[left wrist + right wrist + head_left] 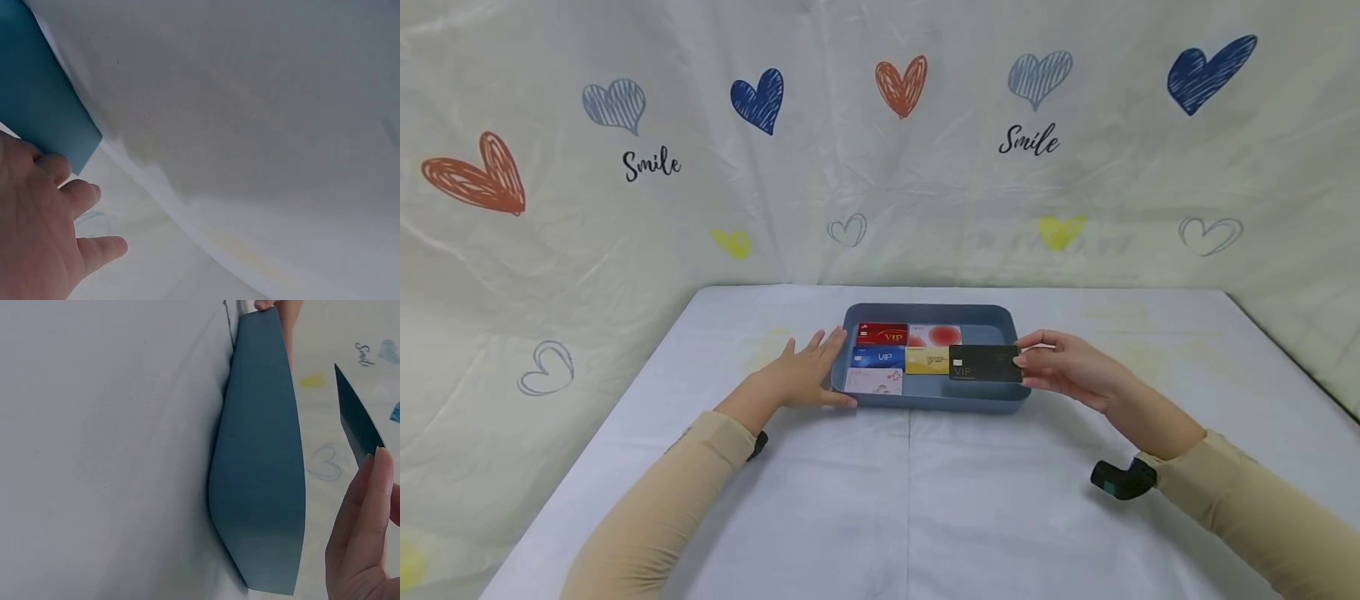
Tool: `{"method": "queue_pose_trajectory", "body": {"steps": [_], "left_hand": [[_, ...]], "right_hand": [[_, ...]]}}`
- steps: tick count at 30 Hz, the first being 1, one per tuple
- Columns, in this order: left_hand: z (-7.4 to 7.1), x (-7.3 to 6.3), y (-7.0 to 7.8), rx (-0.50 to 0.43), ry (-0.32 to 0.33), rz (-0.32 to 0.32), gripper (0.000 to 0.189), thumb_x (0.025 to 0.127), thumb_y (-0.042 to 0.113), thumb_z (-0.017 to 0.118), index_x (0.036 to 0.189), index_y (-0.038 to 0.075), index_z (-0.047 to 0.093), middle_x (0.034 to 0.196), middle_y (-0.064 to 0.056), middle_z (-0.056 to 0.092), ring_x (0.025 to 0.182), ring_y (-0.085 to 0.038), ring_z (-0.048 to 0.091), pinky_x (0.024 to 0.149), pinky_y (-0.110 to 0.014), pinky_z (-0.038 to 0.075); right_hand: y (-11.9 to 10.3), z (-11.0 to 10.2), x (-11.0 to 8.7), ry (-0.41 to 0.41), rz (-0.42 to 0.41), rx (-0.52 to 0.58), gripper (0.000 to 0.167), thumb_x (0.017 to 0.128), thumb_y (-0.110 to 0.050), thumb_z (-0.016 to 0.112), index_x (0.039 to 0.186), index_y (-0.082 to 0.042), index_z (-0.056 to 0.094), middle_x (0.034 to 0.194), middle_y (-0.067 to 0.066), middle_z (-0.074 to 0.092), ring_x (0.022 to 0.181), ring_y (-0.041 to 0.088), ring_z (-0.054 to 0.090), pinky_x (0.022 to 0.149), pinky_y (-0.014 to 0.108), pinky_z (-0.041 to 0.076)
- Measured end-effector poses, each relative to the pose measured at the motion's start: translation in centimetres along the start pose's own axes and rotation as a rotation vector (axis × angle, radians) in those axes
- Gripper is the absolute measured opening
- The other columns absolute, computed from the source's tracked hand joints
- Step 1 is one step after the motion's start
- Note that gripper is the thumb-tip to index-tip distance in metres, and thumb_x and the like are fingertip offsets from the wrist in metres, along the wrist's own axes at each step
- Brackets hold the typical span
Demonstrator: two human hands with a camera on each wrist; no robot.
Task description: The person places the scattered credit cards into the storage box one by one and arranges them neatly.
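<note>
A blue-grey tray [937, 403] stands on the table. My right hand [1071, 367] pinches a black VIP card [981, 364] by its right end; in the right wrist view the card [357, 419] is held up above the rim level of the tray [259, 444]. With spread fingers, my left hand [797, 372] rests against the tray's left side. Inside lie a red VIP card [882, 334], a white card with red circles [935, 336], a blue VIP card [877, 357], a gold card [927, 361] and a pale pink flowered card [873, 381].
A white cloth [910, 500] covers the table. Behind it hangs a pale curtain [835, 167] printed with hearts and "Smile". Small black wrist cameras, one of them [1123, 480] at the right cuff, sit under both wrists.
</note>
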State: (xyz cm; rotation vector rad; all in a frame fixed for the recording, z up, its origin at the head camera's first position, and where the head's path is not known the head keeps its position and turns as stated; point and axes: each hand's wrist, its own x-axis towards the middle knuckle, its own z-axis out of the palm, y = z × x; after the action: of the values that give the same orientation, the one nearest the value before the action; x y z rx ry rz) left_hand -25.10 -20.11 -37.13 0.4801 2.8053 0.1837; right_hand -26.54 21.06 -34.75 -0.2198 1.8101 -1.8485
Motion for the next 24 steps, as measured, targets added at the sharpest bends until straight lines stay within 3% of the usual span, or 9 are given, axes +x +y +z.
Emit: {"method": "queue_pose_trajectory", "body": {"steps": [12,24], "left_hand": [[0.4,0.2,-0.3,-0.001,0.005,0.003,0.123,0.085,0.068,0.071,0.165,0.009,-0.001,0.172,-0.009,0.002,0.157,-0.034,-0.001,0.119,-0.066,0.0],[0.2,0.2,-0.3,0.007,0.01,0.006,0.123,0.084,0.069,0.07,0.165,0.008,0.0,0.172,-0.01,0.003,0.157,-0.035,0.0,0.119,-0.066,0.001]], "right_hand": [[0.5,2.1,1.8,0.006,0.028,-0.109,0.029,0.104,-0.005,0.058,0.129,0.004,0.045,0.1,0.006,0.059,0.084,0.011,0.066,0.082,0.028,0.06],[0.4,3.1,3.8,0.03,0.025,-0.159,0.034,0.104,-0.003,0.057,0.133,0.008,0.041,0.105,0.009,0.059,0.088,0.011,0.068,0.083,0.029,0.06]]}}
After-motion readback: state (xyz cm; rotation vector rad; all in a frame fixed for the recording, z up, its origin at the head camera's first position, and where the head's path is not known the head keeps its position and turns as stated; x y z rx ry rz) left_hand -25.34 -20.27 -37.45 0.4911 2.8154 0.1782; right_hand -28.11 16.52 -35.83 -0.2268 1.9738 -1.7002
